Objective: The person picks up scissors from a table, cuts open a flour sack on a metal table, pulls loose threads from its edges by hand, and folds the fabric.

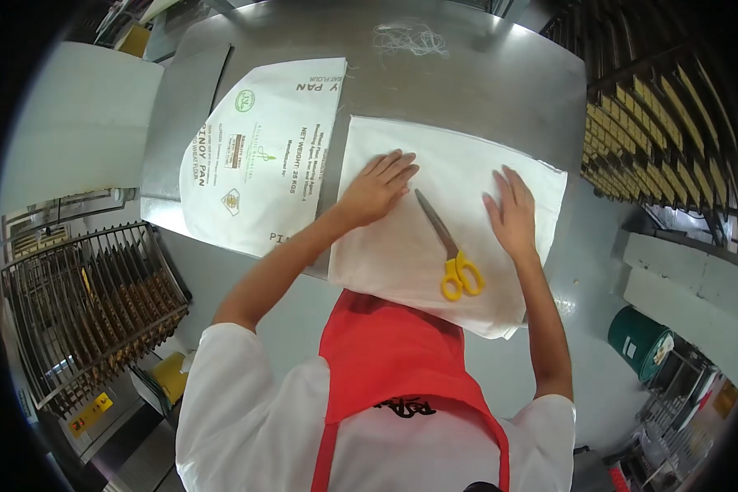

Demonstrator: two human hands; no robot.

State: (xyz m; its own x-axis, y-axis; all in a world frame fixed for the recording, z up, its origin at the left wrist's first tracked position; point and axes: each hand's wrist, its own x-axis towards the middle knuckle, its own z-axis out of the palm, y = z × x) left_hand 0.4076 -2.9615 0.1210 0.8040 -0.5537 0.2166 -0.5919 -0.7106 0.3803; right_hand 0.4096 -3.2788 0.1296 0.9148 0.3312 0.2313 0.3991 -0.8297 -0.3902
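Both of my hands lie on a stack of plain white cloth sacks [418, 246] at the front of the metal table. My left hand [379, 187] rests flat near the stack's upper left, fingers stretched toward the right. On the right side of the stack, my right hand [512, 215] lies with its fingers extended and the thumb apart. Between the hands sit scissors with yellow handles [461, 275], blades pointing up and left, touched by neither hand. A printed flour sack [262, 156] lies flat to the left of the stack, partly behind my left forearm.
A tangle of white thread [410, 38] lies toward the far side of the metal table [467, 90]. Racks of trays stand at right [664, 131] and lower left [98, 320]. A green bin [634, 343] is on the floor at right.
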